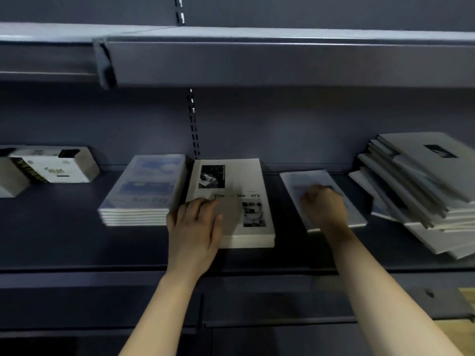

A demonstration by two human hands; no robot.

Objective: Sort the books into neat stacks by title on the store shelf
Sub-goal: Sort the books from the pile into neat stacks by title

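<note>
Fingers [198, 204] on smooth rectangular white paperback stack [248, 177]

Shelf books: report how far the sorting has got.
Done: the blue stack and the white stack sit squared, side by side. In hand: the left hand rests on the white stack; the right hand is on a lone blue book, its grip blurred. Left: the slumped grey pile at right.

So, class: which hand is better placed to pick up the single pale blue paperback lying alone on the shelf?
Right. The right hand is on that single pale blue paperback, though blur hides its grip; the left hand rests on the white-covered book stack beside it.
</note>
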